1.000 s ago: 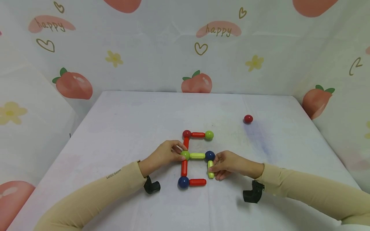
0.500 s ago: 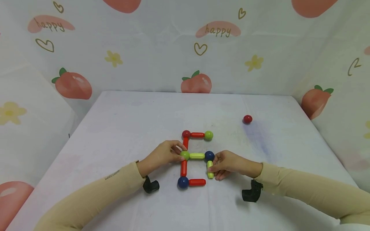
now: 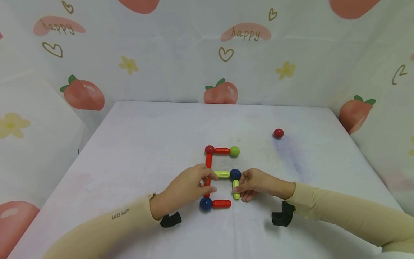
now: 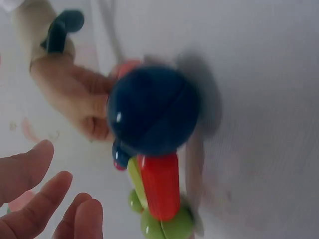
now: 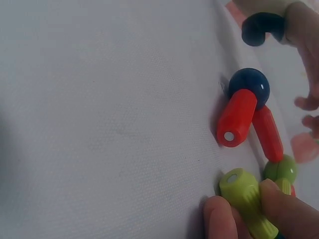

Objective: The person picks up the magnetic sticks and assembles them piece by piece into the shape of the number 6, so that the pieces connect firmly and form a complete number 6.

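Observation:
A flat figure of magnetic rods and balls lies on the table. My left hand (image 3: 184, 185) hovers over its left side, fingers spread and holding nothing. Beneath that hand, the middle green ball (image 5: 280, 169) is hidden in the head view. My right hand (image 3: 262, 183) pinches a yellow-green magnetic rod (image 3: 237, 196) between thumb and fingers. That rod's upper end meets a blue ball (image 3: 235, 174), which joins a second yellow-green rod (image 3: 222, 175). At the lower left, another blue ball (image 3: 206, 204) bears a red rod (image 3: 221, 204) whose right end is free.
Along the figure's top, a red ball (image 3: 209, 149), a red rod (image 3: 222, 150) and a green ball (image 3: 234, 151) are joined. One loose red ball (image 3: 278, 133) lies toward the back right. Printed cloth (image 3: 174, 64) hangs behind the table.
My left hand has let go of the middle green ball and shifted slightly toward me and to the right, fingers opening. The right hand keeps its pinch on the yellow-green rod.

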A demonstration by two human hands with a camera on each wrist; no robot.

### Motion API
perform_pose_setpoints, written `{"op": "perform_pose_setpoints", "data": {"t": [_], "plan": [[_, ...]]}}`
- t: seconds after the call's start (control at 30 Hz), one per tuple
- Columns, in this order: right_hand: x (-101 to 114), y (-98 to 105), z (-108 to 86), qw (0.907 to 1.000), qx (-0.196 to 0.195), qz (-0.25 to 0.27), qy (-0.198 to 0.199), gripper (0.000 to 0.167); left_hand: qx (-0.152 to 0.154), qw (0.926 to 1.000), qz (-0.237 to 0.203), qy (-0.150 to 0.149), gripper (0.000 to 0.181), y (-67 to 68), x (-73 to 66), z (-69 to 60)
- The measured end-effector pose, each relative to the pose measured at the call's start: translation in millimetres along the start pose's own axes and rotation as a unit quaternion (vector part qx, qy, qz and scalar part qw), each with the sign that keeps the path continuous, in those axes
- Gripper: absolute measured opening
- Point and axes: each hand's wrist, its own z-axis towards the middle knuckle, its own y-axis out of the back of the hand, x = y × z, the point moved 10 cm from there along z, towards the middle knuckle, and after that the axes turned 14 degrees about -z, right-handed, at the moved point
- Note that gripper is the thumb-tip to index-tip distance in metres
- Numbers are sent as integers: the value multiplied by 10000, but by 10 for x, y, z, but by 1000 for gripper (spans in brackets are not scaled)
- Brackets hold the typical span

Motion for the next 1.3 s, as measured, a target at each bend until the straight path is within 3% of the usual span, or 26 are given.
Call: {"op": "perform_pose_setpoints", "data": {"t": [0.2, 0.4, 0.73, 1.1, 1.3], "plan": [[4, 0, 2, 10000, -2, 57, 38, 24, 468, 9965, 687, -60, 24, -261, -34, -68], [5, -1, 0, 10000, -12, 59, 43, 24, 629, 9932, 975, 32, 23, -371, 26, -63], [8, -3, 2, 9999, -5, 48, 104, 23, 675, 9911, 1134, -165, 19, -427, 45, -42], [3, 10, -27, 9996, -33, -141, 232, 27, 784, 9904, 1135, -74, 16, -443, 66, -19], [67, 241, -113, 9947, -414, -751, 567, 26, 779, 9912, 1068, -11, 15, -441, 69, -15]]}}
